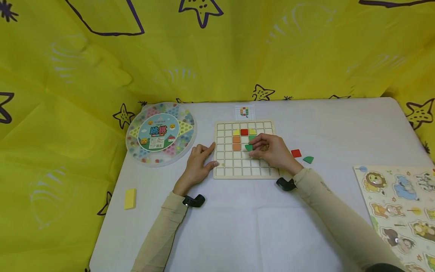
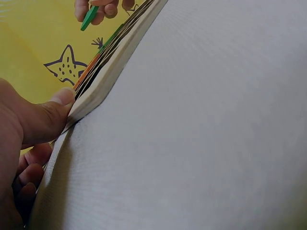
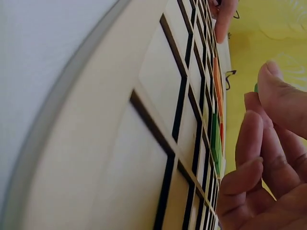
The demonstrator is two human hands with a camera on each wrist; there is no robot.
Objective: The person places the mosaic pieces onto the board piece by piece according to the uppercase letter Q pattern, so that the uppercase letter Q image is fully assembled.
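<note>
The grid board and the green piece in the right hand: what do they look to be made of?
The grid board looks like smooth, matte wood: its edge is pale cream in the left wrist view. The green piece in the right hand has even colour and looks smooth; it could be painted wood or plastic, I can't tell which.

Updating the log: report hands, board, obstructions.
Left hand touching grid board. Right hand pinching green piece above it. Loose red square right of board, apparently not obstructing.

long beige sleeves (image 1: 340,220); black devices (image 1: 194,200) at both wrists
</note>
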